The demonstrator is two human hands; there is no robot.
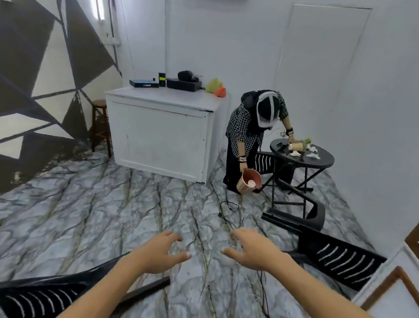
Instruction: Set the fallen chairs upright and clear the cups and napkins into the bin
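Two black slatted chairs lie fallen on the marble floor: one chair (37, 298) at the bottom left under my left forearm, another chair (331, 253) to the right. My left hand (163, 252) and my right hand (251, 250) hover side by side over the floor, fingers spread, holding nothing. Across the room a round black table (323, 160) carries a paper cup (296, 146) on its side and crumpled napkins (304, 153). A person bends at the table, one hand on the cup, the other holding a copper bin (248, 180) with a cup inside.
A third black chair (264, 162) leans behind the table. A white cabinet (160, 132) with boxes and bags on top stands at the back, a wooden stool (101, 122) to its left. Thin cables (231, 215) trail across the floor. A wooden-framed door (393, 293) is at the right.
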